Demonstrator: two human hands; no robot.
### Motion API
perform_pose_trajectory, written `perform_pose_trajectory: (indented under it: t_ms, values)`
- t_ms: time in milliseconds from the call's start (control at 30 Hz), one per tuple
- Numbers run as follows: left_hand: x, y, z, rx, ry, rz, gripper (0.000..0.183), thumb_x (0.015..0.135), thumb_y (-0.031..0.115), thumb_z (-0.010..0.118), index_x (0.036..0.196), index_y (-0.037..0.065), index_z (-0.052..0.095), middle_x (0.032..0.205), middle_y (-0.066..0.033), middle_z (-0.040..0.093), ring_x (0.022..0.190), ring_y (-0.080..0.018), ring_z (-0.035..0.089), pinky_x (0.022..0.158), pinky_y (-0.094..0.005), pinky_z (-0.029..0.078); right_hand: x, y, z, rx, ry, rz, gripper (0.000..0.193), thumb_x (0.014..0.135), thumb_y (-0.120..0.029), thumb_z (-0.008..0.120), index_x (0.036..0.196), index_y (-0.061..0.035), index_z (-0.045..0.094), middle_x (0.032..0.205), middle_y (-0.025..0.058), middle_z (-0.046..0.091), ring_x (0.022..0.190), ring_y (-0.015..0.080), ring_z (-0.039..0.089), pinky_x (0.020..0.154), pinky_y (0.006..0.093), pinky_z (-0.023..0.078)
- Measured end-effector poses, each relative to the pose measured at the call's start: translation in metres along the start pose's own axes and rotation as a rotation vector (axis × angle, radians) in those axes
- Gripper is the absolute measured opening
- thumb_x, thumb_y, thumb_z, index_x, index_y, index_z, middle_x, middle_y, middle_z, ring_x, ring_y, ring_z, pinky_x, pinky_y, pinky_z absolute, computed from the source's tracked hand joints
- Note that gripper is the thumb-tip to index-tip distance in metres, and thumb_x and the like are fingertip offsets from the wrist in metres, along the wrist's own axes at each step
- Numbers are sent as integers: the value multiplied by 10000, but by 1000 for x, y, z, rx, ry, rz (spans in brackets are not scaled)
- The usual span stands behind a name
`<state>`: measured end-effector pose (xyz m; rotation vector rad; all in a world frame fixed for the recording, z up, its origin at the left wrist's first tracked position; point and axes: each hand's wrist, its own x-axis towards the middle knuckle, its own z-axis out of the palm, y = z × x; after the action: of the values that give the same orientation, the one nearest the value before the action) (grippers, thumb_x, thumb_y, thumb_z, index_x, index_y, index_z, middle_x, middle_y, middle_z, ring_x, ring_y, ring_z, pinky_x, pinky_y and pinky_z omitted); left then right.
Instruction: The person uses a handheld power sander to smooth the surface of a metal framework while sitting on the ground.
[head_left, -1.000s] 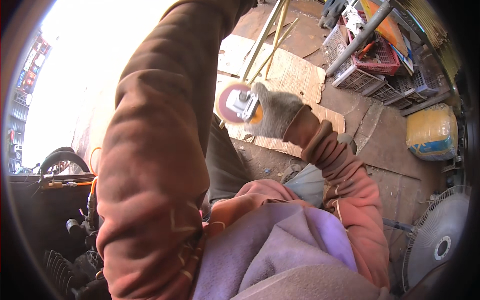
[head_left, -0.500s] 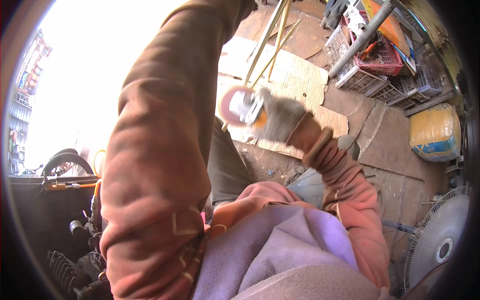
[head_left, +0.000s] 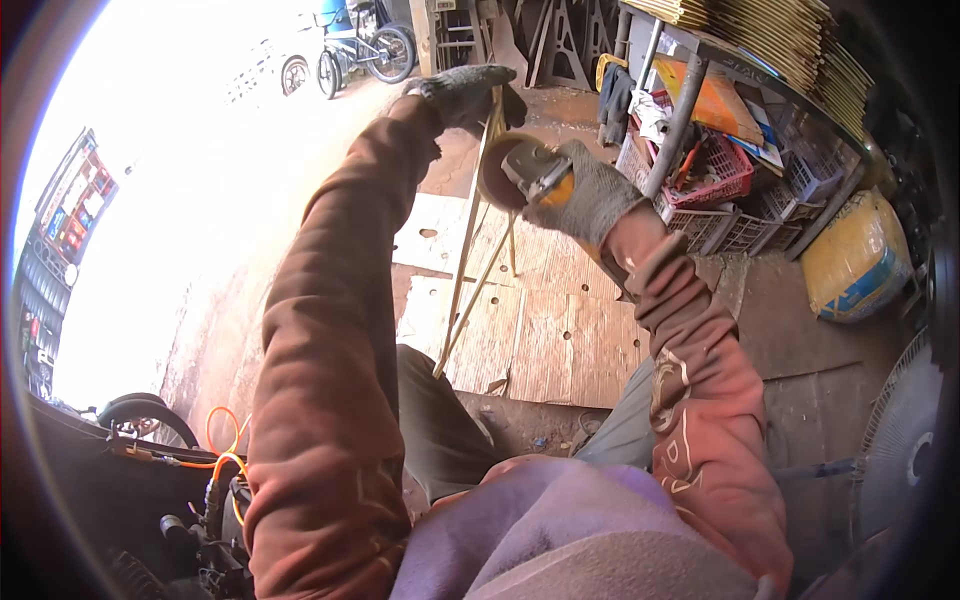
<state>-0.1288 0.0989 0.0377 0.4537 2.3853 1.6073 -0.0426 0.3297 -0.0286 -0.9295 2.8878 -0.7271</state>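
Observation:
My left hand (head_left: 465, 93), in a grey knit glove, is closed around the upper end of a frame of thin yellowish bars (head_left: 466, 250). The bars slant down toward my legs and splay apart; whether they are metal or wood I cannot tell. My right hand (head_left: 592, 196), in a matching glove, grips an angle grinder (head_left: 536, 170) with a grey head and a yellow-orange body. Its round reddish-brown disc (head_left: 497, 172) is right beside the upper bars, just below my left hand. Whether the disc touches them is unclear.
Flattened cardboard (head_left: 565, 340) covers the floor ahead of my legs. Crates (head_left: 715, 165) full of odds and ends stand under a rack at right, near a yellow wrapped bundle (head_left: 858, 258). A fan (head_left: 900, 440) is at lower right, an orange hose (head_left: 225, 455) at lower left. A bicycle (head_left: 365, 50) stands far off.
The view has tilted up, bringing my left hand and the bars' top into sight. The grinder, blurred before, is now sharper and closer to my left hand.

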Motion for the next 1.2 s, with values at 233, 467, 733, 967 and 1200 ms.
perform_pose_trajectory:
  t_ms: [233,467,733,967,1200]
  values:
    - [-2,4,2,-106,-41,-7,559,989,447,399,1038,-35,679,1026,-169,703,946,-291,667,813,-444,547,-25,0,27,346,-27,-239,712,723,-426,784,1184,0,450,1053,162,672,1013,308,663,882,338,511]
    - [18,-9,3,47,15,173,562,984,481,463,1056,-35,674,1016,-156,709,970,-256,672,882,-425,527,-12,-3,-17,339,157,15,619,728,-271,830,1190,-50,481,1135,95,643,1040,186,616,927,344,478]
    - [-1,15,16,-115,1,-51,538,991,432,441,1036,-50,673,998,-177,705,907,-314,668,833,-465,532,-40,27,82,666,232,-253,584,684,-131,850,1124,-9,486,1035,99,648,922,174,650,775,305,535]
    - [-16,27,22,-140,50,8,581,996,438,426,1023,-97,650,979,-212,699,902,-321,666,881,-430,515,-11,25,76,1340,202,-2,455,743,-43,782,1103,-32,503,912,79,627,700,119,607,620,266,511]
    - [-19,18,22,-123,63,-85,550,1018,426,407,1117,-67,631,1075,-204,690,995,-288,678,911,-397,534,-50,28,135,1392,128,-107,480,748,-19,779,1140,-36,503,943,96,632,759,161,651,667,309,565]
